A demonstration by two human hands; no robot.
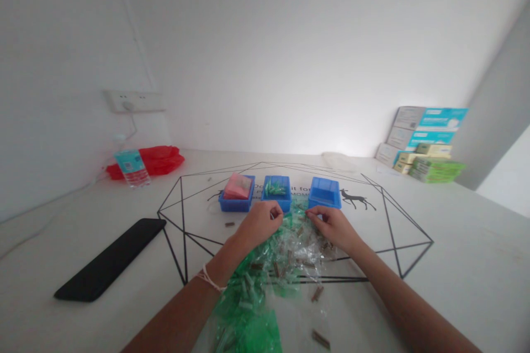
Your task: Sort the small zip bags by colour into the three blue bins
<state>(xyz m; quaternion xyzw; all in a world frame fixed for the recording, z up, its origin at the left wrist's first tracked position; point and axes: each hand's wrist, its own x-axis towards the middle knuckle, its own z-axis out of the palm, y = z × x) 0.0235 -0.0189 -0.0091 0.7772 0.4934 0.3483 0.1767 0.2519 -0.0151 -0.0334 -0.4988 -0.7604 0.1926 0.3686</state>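
Head view, worktop: a white worktop (476, 248) printed with black lines and a leaping deer (359, 198); "it for" and "MOM" can be read around the bins, the rest being covered or blurred.
Left hand: the left hand (265, 222), thumb and forefinger nearly meeting, is over the green plastic (259, 333) in front of the middle bin; whether it holds anything cannot be told.
Right hand: the right hand (331, 226) has its fingertips drawn narrow, just in front of the right bin; one cannot tell if a piece is between them.
Plastic and pieces: green plastic, clear plastic (304, 245) and small brownish pieces (321, 339) spread from the bins toward the worktop's near side, between the forearms.
Bins: left bin (234, 205) with a pink packet (237, 186), middle bin (285, 206) with small green pieces (275, 188), and right bin (325, 185), in a row.
Far right corner: stacked blue-and-white boxes (441, 117), yellow boxes (433, 149) and green boxes (436, 170); their print is too blurred to read.
Far left corner: a bottle (132, 168) with an unreadable blue label, beside a red bag (163, 160).
Left side: a black slab (111, 259), lying flat.
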